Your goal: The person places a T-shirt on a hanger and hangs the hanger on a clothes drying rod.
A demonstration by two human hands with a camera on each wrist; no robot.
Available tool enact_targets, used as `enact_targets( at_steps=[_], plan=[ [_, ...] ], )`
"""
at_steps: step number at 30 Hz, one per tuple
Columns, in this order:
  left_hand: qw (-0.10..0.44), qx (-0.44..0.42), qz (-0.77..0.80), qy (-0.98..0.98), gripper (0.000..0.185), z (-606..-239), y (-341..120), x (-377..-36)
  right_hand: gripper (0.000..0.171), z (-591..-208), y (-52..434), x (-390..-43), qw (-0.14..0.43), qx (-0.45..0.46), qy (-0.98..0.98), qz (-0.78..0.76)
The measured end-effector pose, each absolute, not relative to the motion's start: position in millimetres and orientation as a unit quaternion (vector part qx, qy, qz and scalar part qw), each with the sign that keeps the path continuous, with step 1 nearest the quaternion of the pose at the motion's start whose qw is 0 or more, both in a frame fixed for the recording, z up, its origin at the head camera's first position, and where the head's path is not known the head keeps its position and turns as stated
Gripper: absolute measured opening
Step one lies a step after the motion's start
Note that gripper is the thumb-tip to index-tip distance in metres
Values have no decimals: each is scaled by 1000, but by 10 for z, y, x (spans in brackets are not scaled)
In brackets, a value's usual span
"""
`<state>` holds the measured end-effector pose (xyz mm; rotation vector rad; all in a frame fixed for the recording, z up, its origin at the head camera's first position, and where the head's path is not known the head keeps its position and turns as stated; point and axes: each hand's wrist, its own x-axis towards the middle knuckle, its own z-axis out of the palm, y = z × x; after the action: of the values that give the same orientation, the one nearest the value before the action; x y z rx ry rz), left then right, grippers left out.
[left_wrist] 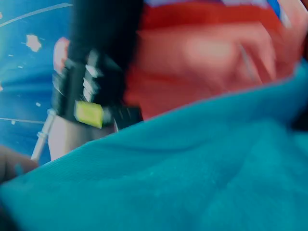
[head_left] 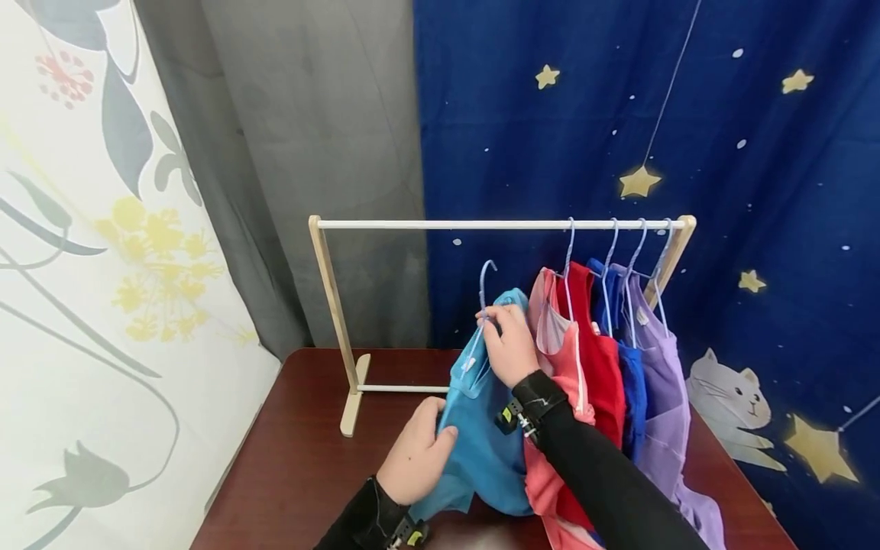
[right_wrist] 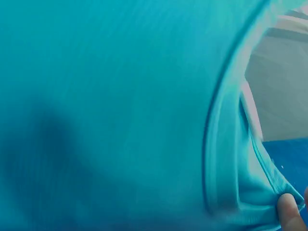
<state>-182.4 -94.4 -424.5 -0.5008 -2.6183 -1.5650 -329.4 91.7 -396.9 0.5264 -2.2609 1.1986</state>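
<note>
A light blue sleeveless top (head_left: 491, 458) hangs in front of the rack on a pale purple hanger (head_left: 483, 284), whose hook stands free below the rail. My right hand (head_left: 510, 347) pinches the hanger just under its hook, at the top's neck. Lower down, my left hand (head_left: 417, 452) holds the top's left edge between thumb and fingers. Blue cloth (left_wrist: 168, 183) fills the lower part of the left wrist view, blurred. In the right wrist view the cloth (right_wrist: 120, 96) covers most of the picture, with a fingertip (right_wrist: 288, 211) on its strap at the lower right.
A small wooden rack with a white rail (head_left: 440, 224) stands on a dark red-brown table (head_left: 289, 458). On its right side hang a coral top (head_left: 560, 351), a red one (head_left: 605, 382), a blue one (head_left: 634, 397) and a purple garment (head_left: 663, 397). Curtains (head_left: 330, 153) hang behind.
</note>
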Motion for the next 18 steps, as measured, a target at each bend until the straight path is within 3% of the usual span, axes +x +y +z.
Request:
enact_targets(
  at_steps=[4, 7, 18],
  plan=[
    [-43, -203, -587, -782, 34, -4120, -863, -1789, 19, -3887, 931, -3295, 282, 172, -795, 508],
    [-64, -228, -628, -741, 38, -4059, -773, -1799, 21, -3804, 962, -3286, 292, 158, -776, 536],
    [-39, -282, -653, -702, 45, -3929, -585, -1926, 37, -3555, 1095, -3291, 281, 167, -782, 531]
  ],
)
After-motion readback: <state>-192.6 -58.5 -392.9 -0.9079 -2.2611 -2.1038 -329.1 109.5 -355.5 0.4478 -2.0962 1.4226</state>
